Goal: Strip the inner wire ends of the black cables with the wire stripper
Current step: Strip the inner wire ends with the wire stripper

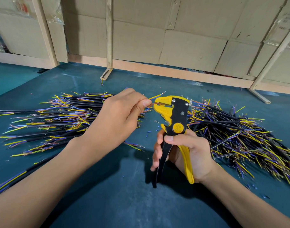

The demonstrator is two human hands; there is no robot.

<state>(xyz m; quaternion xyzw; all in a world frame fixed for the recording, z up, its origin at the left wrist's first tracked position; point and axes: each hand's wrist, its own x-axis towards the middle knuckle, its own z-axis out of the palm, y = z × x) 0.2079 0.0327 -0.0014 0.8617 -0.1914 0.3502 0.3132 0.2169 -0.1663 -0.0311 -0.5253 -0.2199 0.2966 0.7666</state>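
Two hands share this step. The left hand (119, 112) pinches the inner wires of one black cable between thumb and forefinger, close to the tips, and feeds a brownish wire end (153, 104) into the yellow head of the wire stripper (172, 119); a yellow-green wire (155, 96) of the same cable sticks up past the head. The right hand (188, 153) is wrapped round the stripper's handles, thumb across the black handle and fingers curled behind, with the handles spread apart, so I judge the squeeze is not yet made.

To do it well, the wire should lie straight and square in the blade slot, with only a short end past the blades, and the spare wires kept out of the mouth. The pinch ought to stay firm near the head so the wire does not slide as the handles close, and the squeeze should be one steady pull. How deep the wire sits in the slot I cannot tell.

A pile of black cables (58, 116) with yellow, blue and brown ends lies on the teal tabletop (124, 203) under and left of the left hand; a second, looser heap (236, 134) lies to the right, just behind the stripper. Small blue and brown insulation scraps (149, 132) dot the cloth between the hands. Cardboard sheets in a wooden frame (173, 30) stand behind. The stray ends of the right heap, close to the tool, could snag it.
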